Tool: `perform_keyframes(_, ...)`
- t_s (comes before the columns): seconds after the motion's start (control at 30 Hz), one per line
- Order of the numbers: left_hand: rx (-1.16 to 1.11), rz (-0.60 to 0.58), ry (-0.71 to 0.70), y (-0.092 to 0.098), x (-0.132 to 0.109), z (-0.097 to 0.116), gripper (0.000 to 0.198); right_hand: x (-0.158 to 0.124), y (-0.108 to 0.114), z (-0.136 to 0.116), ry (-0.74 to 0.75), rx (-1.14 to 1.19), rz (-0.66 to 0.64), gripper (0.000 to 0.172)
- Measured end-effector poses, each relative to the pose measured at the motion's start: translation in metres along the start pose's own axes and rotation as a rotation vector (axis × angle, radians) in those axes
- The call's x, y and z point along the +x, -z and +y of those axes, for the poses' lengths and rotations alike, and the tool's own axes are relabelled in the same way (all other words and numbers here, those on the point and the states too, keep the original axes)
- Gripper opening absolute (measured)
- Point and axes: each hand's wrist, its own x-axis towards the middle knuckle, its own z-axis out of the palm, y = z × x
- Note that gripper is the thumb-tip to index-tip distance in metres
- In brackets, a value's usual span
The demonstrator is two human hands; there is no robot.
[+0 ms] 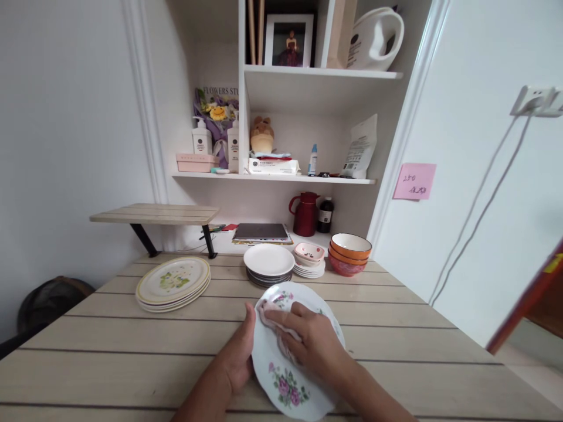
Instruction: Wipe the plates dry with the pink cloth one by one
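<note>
Right, mid-wipe: left hand (237, 357) steadied the floral plate (295, 351) by its left rim, fingers curled on the edge, near the surface's (109, 351) front edge. Right hand (314, 343) pressed a pink cloth (275, 319) flat on the plate's upper half, fingers spread over it. Judged partway through. Stacked towards the far edge: patterned plates (173, 282) left, white plates (268, 262) middle, small dishes (309, 258), orange bowls (350, 253) right.
</note>
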Motion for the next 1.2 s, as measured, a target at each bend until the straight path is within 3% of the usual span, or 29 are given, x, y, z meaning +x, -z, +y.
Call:
perform_keyframes(0.13, 0.037, -0.014, 0.001, 0.003, -0.001, 0.000, 0.078, 0.006, -0.003, 0.012, -0.086, -0.089, 0.103, 0.050)
perform_keyframes(0.33, 0.091, 0.010, 0.018, 0.006, -0.001, 0.001, 0.081, 0.005, 0.006, 0.032, -0.205, -0.129, 0.204, 0.041)
perform_keyframes(0.7, 0.050, 0.124, -0.003, 0.005, -0.004, 0.004, 0.081, -0.006, 0.026, 0.048, -0.296, -0.120, 0.226, 0.031)
perform_keyframes(1.0, 0.004, 0.144, -0.047, 0.003, -0.001, 0.005, 0.079, -0.009, 0.043, 0.053, -0.334, -0.140, -0.026, 0.010)
perform_keyframes(1.2, -0.002, 0.115, -0.046, 0.005, -0.001, 0.004, 0.079, -0.019, 0.046, 0.044, -0.126, 0.000, -0.272, 0.016)
